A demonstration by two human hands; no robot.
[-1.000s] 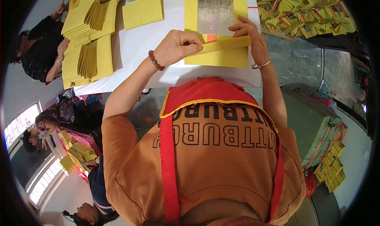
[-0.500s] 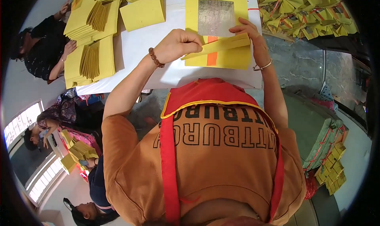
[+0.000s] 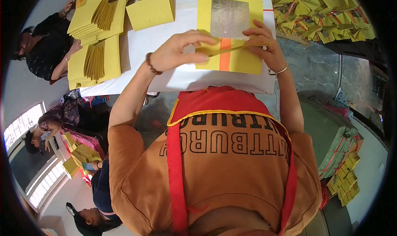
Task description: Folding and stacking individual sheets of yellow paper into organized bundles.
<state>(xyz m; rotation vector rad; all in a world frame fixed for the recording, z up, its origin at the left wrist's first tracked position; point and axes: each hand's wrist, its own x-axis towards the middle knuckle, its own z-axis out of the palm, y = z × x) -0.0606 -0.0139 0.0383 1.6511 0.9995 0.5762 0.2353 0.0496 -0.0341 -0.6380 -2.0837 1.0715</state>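
Observation:
A yellow paper sheet (image 3: 204, 12) with a silver foil square (image 3: 230, 19) and an orange stripe lies before me on the white-covered table. Above its near part, a narrow folded yellow paper strip (image 3: 231, 50) is seen almost edge-on. My right hand (image 3: 269, 47) grips the strip's right end between thumb and fingers. At the strip's left end is my left hand (image 3: 178, 52), its thumb and fingers apart, the thumb close to the paper. Whether the strip is joined to the sheet below I cannot tell.
Stacks of folded yellow paper (image 3: 101, 56) stand at the table's left, with a single folded yellow piece (image 3: 151, 12) beside them. Bundled yellow papers (image 3: 322, 16) fill the far right. A green wrapped bale (image 3: 322, 132) sits right of me. Other people are on the left.
My left hand has opened from its pinch on the strip and drawn slightly left. The right hand has closed on the strip's right end, and the strip has turned edge-on.

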